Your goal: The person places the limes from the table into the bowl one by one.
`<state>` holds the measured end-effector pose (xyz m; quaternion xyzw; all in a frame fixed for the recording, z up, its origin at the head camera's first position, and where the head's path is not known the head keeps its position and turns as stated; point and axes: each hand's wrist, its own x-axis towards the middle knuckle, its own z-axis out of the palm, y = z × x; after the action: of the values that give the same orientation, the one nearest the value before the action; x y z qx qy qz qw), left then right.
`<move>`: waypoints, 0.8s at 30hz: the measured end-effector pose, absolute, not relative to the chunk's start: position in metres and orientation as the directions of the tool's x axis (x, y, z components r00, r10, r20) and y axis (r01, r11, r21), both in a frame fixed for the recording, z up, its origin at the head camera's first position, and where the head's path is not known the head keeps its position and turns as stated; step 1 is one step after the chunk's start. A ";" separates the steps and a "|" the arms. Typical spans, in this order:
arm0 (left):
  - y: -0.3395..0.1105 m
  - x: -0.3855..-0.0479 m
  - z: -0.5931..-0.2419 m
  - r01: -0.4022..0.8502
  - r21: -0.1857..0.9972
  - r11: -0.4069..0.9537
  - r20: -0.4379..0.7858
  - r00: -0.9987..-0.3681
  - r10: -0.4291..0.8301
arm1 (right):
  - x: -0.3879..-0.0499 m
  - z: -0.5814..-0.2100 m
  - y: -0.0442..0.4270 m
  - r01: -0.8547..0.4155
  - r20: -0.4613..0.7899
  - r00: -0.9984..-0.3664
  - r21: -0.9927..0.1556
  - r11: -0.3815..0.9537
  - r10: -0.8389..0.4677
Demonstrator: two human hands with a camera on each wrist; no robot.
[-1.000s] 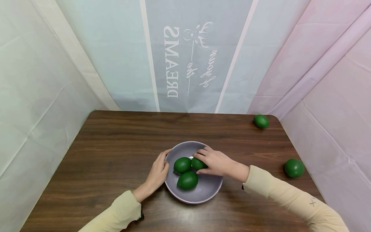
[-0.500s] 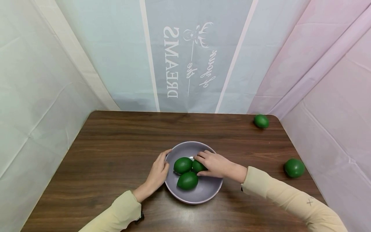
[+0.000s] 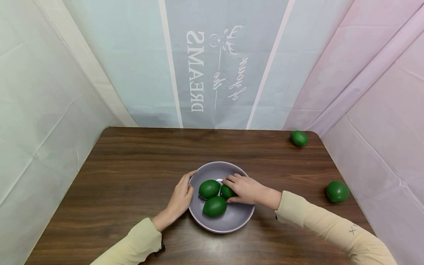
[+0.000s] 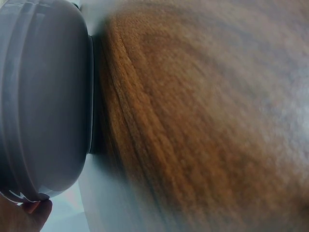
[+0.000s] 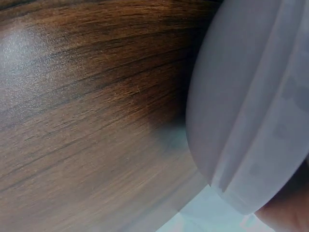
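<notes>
A grey-purple bowl (image 3: 232, 222) stands on the wooden table, holding three glossy green limes. At its left side my left hand (image 3: 180, 196) grips the rim, and fingertips (image 4: 42, 209) show against the rim in the left wrist view. My right hand (image 3: 247, 190) reaches over the right rim and holds the right-hand lime (image 3: 226, 191), partly hidden under the fingers. Beside it in the bowl lie a left lime (image 3: 209, 189) and a front lime (image 3: 214, 206). The right wrist view shows the bowl's outer wall (image 5: 236, 96) and a bit of my hand.
One more lime (image 3: 299, 138) lies near the table's back right corner. Another green fruit, rounder in outline (image 3: 337, 191), sits by the right edge. Cloth walls with printed lettering surround the wooden table (image 3: 142, 154) at the back and sides.
My right hand has shifted slightly down and to the right inside the bowl, with its fingers still on the same lime. The left hand and the bowl have hardly moved.
</notes>
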<state>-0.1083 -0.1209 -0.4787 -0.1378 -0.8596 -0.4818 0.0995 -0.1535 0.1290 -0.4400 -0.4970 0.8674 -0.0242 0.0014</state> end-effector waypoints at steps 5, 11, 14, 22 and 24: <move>-0.120 -0.108 -0.478 0.330 0.801 0.500 0.302 -0.943 0.139 | -0.153 -0.436 0.130 -0.855 0.029 -0.518 -0.057 0.516 -0.855; -0.121 -0.109 -0.479 0.338 0.794 0.505 0.315 -0.940 0.133 | -0.154 -0.426 0.133 -0.841 0.042 -0.539 -0.084 0.534 -0.842; -0.121 -0.110 -0.480 0.347 0.787 0.510 0.327 -0.936 0.131 | -0.155 -0.420 0.135 -0.834 0.039 -0.548 -0.106 0.542 -0.836; -0.121 -0.110 -0.478 0.353 0.784 0.511 0.334 -0.933 0.132 | -0.156 -0.406 0.145 -0.837 0.126 -0.545 -0.132 0.531 -0.829; -0.121 -0.110 -0.477 0.350 0.785 0.511 0.330 -0.935 0.132 | -0.156 -0.402 0.147 -0.836 0.146 -0.547 -0.133 0.532 -0.824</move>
<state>-0.1104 -0.1211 -0.4773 -0.1400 -0.8615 -0.4745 0.1146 -0.1560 0.1474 -0.4023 -0.4748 0.8745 -0.0940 -0.0326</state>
